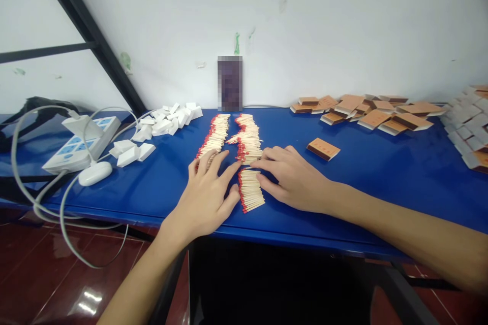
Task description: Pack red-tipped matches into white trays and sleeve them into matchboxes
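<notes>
Near block of slim pale wooden matches with red heads (pixel 251 192): lay flat on the glossy blue bench (pixel 152 188), close to its front edge, between the two hands.
Heads and long axis: the block's red heads pointed left and its bare ends right; each stick lay roughly crosswise, slightly slanted, while the block itself ran away from the edge.
Farther right-hand column of red-headed matches (pixel 249 127): continued toward the wall, heads mostly left, some sticks jumbled near the fingers.
Left-hand column of red-headed matches (pixel 217 132): ran alongside, heads also left, its near end partly covered by fingers.
Left hand (pixel 209 190): spread and unclenched, reaching over the left-hand column, with thumb and a finger by the heads of the right-hand matches.
Right hand (pixel 295 175): half curled at the bare ends; whether it pinched any sticks could not be told.
Why so: the hands flanked the matches from opposite ends, probably to keep the sticks even; like-facing heads presumably made them easier to align.
Lone orange-brown cardboard matchbox sleeve (pixel 323 149): lay apart, beyond the right hand.
Heap of small white box-like pieces (pixel 168 121): sat at left.
</notes>
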A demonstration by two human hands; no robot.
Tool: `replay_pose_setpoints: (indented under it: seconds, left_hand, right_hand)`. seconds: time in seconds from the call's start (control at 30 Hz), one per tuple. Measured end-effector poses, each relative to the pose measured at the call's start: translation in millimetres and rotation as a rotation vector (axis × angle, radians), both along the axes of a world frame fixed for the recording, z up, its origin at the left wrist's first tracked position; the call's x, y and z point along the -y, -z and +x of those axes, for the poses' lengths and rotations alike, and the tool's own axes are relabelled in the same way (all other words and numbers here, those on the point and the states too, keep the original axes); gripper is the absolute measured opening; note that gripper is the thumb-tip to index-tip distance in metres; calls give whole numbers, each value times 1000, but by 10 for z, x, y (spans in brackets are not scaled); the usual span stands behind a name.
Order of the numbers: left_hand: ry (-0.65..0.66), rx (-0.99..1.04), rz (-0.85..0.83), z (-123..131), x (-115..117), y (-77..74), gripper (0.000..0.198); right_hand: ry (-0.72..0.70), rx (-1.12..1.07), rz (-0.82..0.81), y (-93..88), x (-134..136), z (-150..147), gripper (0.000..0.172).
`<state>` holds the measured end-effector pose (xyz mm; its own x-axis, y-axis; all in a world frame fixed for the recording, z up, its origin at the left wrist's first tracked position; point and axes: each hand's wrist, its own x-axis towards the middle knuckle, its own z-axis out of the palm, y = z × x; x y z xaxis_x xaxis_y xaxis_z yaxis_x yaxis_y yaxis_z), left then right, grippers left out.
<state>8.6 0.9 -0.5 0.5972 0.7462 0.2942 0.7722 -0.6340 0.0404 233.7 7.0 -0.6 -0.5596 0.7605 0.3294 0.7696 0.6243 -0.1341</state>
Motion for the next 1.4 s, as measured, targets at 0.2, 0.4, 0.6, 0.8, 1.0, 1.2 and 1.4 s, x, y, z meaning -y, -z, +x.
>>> replay_pose_setpoints:
  seconds: [0.2,0.4,0.6,0.8,1.0,1.2,1.4]
  left_hand:
    - [13,1,12,1,-1,3,44]
    - [1,-4,0,1,3,-5,43]
    - [15,33,-6,0,6,-8,41]
    - [15,5,10,0,4,-3,41]
    - [17,1,14,2,7,-9,38]
    - [9,-16,6,1,6,-8,41]
    - [8,-25,13,0,-5,4,44]
  right_hand:
    - [-21,24,-15,-16,5,-10,28]
    - [-23,18,-20,-21,11,-5,30]
    - [-8,22,11,-1,1,0,32]
    - [21,18,19,0,6,-7,30]
    - [49,24,47,11,7,-6,30]
    - [52,21,35,10,7,-11,29]
    - [50,1,13,9,5,-10,28]
